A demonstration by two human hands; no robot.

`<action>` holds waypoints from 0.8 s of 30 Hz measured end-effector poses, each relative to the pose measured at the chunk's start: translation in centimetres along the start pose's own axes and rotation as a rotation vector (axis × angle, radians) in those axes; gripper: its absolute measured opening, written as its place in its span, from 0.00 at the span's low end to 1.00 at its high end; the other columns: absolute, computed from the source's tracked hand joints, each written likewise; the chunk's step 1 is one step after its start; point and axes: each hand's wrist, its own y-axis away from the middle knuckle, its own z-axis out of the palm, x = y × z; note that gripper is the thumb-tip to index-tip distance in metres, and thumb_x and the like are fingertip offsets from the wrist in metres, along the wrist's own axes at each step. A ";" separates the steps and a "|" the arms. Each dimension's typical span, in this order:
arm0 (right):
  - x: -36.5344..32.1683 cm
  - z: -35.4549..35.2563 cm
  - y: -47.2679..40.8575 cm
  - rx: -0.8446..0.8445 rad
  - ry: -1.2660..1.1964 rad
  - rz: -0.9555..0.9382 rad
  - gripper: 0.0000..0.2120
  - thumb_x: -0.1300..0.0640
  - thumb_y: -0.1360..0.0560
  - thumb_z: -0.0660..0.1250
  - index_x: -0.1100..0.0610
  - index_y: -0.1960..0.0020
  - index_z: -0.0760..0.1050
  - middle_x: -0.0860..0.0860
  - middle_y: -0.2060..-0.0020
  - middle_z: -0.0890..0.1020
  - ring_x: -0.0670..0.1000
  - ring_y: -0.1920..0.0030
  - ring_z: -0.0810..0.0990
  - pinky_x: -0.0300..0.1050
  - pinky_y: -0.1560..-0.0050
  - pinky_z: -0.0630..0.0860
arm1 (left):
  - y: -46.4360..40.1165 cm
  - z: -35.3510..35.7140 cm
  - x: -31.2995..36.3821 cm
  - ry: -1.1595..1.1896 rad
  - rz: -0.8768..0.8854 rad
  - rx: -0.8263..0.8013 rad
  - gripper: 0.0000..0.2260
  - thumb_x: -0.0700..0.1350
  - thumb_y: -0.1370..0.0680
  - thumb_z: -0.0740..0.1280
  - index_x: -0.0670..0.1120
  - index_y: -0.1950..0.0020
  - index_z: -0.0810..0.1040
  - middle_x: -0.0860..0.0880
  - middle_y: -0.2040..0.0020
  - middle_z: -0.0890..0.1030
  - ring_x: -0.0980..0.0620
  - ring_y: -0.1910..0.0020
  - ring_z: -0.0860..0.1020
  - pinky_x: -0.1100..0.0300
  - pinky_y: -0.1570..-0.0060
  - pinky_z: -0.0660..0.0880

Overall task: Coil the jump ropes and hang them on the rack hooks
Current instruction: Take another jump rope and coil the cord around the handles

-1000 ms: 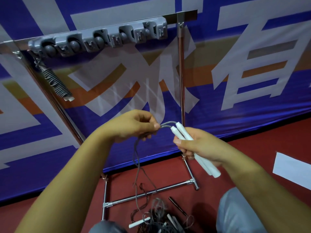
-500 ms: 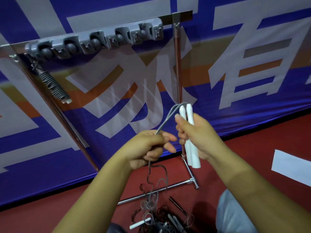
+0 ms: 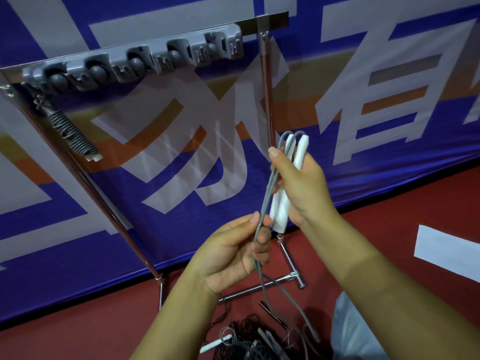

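My right hand (image 3: 301, 185) grips the two white handles (image 3: 281, 203) of a jump rope, held upright side by side. Its grey cord (image 3: 267, 201) loops over the handle tops and runs down along them. My left hand (image 3: 233, 253) pinches that cord between thumb and fingers just below the handles. The cord then hangs to the floor. A grey hook strip (image 3: 135, 63) sits on the top bar of a chrome rack (image 3: 266, 81). One coiled jump rope (image 3: 75, 136) hangs from the leftmost hook.
A tangled pile of other jump ropes (image 3: 249, 339) lies on the red floor at the rack's foot. A blue banner with large white characters (image 3: 389, 100) hangs behind the rack. A white sheet (image 3: 446, 248) lies on the floor at right.
My right hand has turned the handles upright and lifted them. My left hand has slid down the cord from the handle tops to below the handles.
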 end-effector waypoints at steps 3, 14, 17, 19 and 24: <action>0.3 0.3 0.1 0.008 0.043 -0.002 0.05 0.58 0.23 0.67 0.54 0.58 0.73 0.49 0.69 0.74 0.48 0.67 0.74 0.47 0.61 0.75 | 0.5 0.3 -0.6 -0.012 0.002 -0.061 0.07 0.45 0.28 0.74 0.43 0.56 0.82 0.50 0.69 0.77 0.59 0.73 0.73 0.67 0.70 0.72; -0.4 0.8 0.5 -0.144 -0.195 0.163 0.04 0.62 0.20 0.61 0.56 0.54 0.70 0.49 0.69 0.72 0.44 0.72 0.70 0.39 0.71 0.70 | 1.5 -1.2 -3.3 -0.273 0.013 -0.053 0.10 0.49 0.28 0.74 0.44 0.51 0.83 0.45 0.66 0.82 0.57 0.75 0.74 0.66 0.71 0.72; -0.7 0.6 0.5 -0.164 -0.245 0.180 0.05 0.62 0.20 0.60 0.56 0.55 0.69 0.49 0.68 0.72 0.45 0.71 0.70 0.40 0.70 0.69 | 1.4 -2.1 -4.3 -0.385 0.034 0.024 0.12 0.52 0.32 0.76 0.46 0.54 0.84 0.47 0.65 0.82 0.57 0.73 0.74 0.66 0.70 0.69; -0.9 0.6 0.7 -0.179 -0.280 0.200 0.06 0.62 0.20 0.60 0.55 0.55 0.69 0.49 0.68 0.72 0.45 0.71 0.69 0.40 0.70 0.69 | 1.2 -2.6 -4.8 -0.436 0.070 0.109 0.12 0.52 0.33 0.77 0.47 0.55 0.85 0.48 0.66 0.82 0.57 0.73 0.73 0.63 0.69 0.67; -1.2 0.7 1.5 -0.226 -0.320 0.276 0.05 0.62 0.20 0.59 0.56 0.54 0.68 0.50 0.69 0.72 0.45 0.72 0.68 0.39 0.72 0.69 | 0.7 -3.0 -2.8 -0.641 0.178 0.354 0.04 0.40 0.30 0.74 0.41 0.58 0.82 0.47 0.66 0.83 0.57 0.74 0.73 0.67 0.69 0.70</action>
